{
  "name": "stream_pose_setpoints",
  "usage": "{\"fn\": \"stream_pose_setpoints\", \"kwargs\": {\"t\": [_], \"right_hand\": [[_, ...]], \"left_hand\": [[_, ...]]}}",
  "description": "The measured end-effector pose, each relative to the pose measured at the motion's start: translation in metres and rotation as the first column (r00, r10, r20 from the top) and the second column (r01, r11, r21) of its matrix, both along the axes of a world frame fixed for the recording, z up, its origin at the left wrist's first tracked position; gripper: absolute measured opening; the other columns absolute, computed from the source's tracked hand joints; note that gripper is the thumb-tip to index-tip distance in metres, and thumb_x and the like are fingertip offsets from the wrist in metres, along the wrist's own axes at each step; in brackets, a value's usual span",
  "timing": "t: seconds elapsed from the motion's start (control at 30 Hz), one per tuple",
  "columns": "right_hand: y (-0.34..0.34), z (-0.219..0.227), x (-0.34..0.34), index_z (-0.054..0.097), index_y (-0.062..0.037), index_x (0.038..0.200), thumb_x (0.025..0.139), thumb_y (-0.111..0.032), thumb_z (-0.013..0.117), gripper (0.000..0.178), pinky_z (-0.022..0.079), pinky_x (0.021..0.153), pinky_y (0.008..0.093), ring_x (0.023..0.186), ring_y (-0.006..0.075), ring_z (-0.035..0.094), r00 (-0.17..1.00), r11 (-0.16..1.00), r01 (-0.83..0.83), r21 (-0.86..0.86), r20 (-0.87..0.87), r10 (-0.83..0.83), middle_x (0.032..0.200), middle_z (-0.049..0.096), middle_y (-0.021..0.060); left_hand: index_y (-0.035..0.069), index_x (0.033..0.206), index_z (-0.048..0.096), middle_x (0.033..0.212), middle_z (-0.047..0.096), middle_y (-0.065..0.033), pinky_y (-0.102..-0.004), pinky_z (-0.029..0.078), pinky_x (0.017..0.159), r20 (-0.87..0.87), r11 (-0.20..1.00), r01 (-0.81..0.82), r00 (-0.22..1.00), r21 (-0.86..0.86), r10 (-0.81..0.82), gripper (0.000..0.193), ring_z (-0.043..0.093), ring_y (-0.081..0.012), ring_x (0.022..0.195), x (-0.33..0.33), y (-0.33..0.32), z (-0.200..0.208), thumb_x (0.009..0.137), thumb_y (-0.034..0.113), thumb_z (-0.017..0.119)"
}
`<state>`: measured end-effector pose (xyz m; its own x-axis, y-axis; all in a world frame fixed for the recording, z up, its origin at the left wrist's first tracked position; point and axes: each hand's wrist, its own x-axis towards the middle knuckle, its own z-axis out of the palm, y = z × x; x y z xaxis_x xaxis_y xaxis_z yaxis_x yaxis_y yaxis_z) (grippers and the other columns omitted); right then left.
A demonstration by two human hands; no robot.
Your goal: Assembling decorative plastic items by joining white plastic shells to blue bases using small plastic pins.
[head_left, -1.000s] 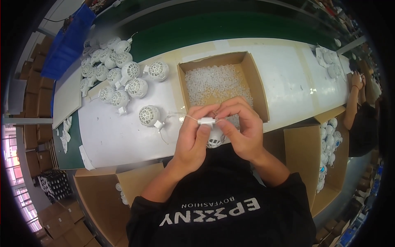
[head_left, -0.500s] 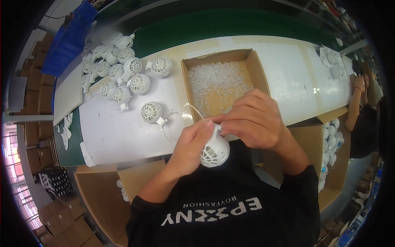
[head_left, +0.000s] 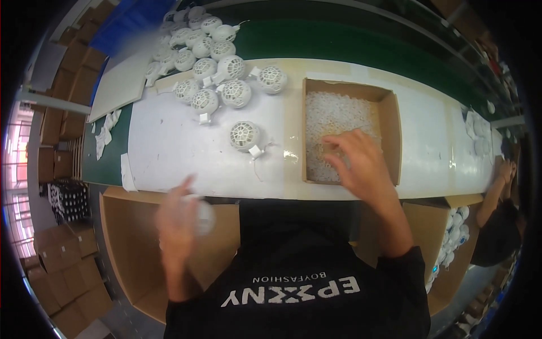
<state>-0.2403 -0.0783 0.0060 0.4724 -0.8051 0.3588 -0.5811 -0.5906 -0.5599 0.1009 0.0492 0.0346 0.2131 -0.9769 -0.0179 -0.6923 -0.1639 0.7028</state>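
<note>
My left hand (head_left: 174, 229), smeared by motion, is over the open carton at the lower left. A white ball with an openwork shell (head_left: 205, 218) shows against its thumb side and seems held there; the grip itself is blurred. My right hand (head_left: 361, 165) hovers over the shallow cardboard box (head_left: 389, 127), thumb and fingers apart, with nothing visible between them. Small translucent plastic rings (head_left: 333, 110) cover much of that box's bottom. Between the hands, a single openwork ball (head_left: 244, 135) with a square white tab and thin cord lies on the table.
Many similar white balls (head_left: 231, 68) crowd the table's far left. The large carton (head_left: 135, 243) stands below the table edge at left. Another carton (head_left: 415, 226) at right holds more white balls. A co-worker's arm (head_left: 490, 195) is at the far right.
My hands have parted. The left swung left and down with the ball, from before my chest to above the carton. My right let go of the ball's neck and moved over the rings.
</note>
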Motion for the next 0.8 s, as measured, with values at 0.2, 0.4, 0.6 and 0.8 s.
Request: {"fn": "stream_pose_setpoints", "kwargs": {"t": [0.2, 0.4, 0.6, 0.8], "right_hand": [[-0.013, -0.019, 0.000, 0.071, -0.0067, 0.098, 0.084, -0.012, 0.069, 0.014, 0.050, 0.082, 0.0435, 0.092, 0.0320, 0.063, 0.897, 0.949, 0.187, 0.254, -0.437, -0.060, 0.090, 0.069, 0.0134], [-0.017, -0.027, 0.002, 0.070, -0.0046, 0.086, 0.084, -0.011, 0.068, 0.007, 0.050, 0.081, 0.0449, 0.088, 0.0328, 0.063, 0.945, 0.947, 0.095, 0.306, -0.326, 0.010, 0.088, 0.068, 0.0133], [-0.020, -0.018, 0.000, 0.069, -0.0029, 0.083, 0.082, -0.007, 0.069, 0.004, 0.050, 0.081, 0.0440, 0.085, 0.0337, 0.061, 0.952, 0.971, -0.049, 0.232, -0.284, 0.116, 0.082, 0.068, 0.0130], [-0.020, 0.000, 0.005, 0.072, -0.0008, 0.090, 0.084, -0.002, 0.072, 0.006, 0.050, 0.071, 0.0318, 0.078, 0.0187, 0.064, 0.975, 0.862, 0.186, 0.472, 0.016, -0.220, 0.079, 0.071, 0.0096]], "left_hand": [[0.009, 0.143, 0.054, 0.131, 0.062, -0.0206, -0.0420, 0.048, 0.099, 0.505, 0.884, -0.390, 0.834, 0.256, 0.222, 0.044, 0.061, -0.0362, 0.117, 0.062, 0.072, 0.018, 0.099, 0.011, 0.052], [0.009, 0.130, 0.064, 0.122, 0.062, -0.0125, -0.0427, 0.049, 0.098, 0.358, 0.985, 0.023, 0.933, -0.169, 0.040, 0.045, 0.060, -0.0356, 0.117, 0.014, -0.019, -0.010, 0.089, -0.009, 0.058], [0.015, 0.123, 0.069, 0.129, 0.057, -0.0093, -0.0416, 0.048, 0.099, 0.552, 0.791, 0.586, 0.724, -0.177, -0.413, 0.046, 0.054, -0.0327, 0.124, -0.041, -0.115, -0.050, 0.083, -0.006, 0.063], [0.012, 0.122, 0.066, 0.124, 0.057, -0.0120, -0.0421, 0.053, 0.092, -0.207, 0.934, 0.309, 0.916, -0.179, -0.343, 0.033, 0.059, -0.0317, 0.117, -0.039, -0.127, -0.061, 0.091, 0.001, 0.061]]}}
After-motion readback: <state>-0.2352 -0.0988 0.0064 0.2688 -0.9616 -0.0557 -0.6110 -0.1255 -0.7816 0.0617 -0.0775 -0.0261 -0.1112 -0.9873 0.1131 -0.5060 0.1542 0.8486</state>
